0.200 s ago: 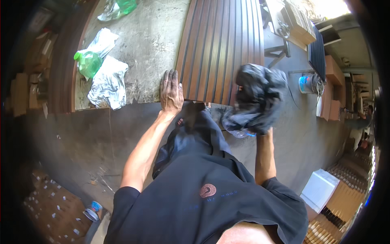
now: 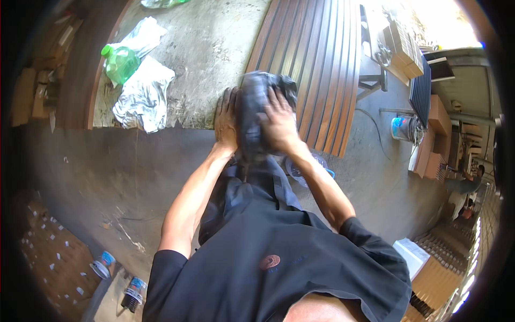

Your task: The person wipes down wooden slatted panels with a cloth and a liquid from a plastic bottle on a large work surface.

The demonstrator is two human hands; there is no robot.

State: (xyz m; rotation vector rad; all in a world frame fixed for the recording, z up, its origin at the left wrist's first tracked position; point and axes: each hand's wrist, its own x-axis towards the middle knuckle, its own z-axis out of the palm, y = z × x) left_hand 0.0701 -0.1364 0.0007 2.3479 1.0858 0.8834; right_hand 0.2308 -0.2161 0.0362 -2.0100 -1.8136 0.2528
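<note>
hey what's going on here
A person has the right hand spread on a dark bundle, over the near left end of a slatted panel. The left hand lies flat right beside the bundle. Farther left, a green bottle and white rags lie on the table.

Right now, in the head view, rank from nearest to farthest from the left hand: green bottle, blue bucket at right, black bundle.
1. Black bundle, right of the left hand, under the right hand.
2. Green bottle, left on the table.
3. Blue bucket, far right, past the panel.
</note>
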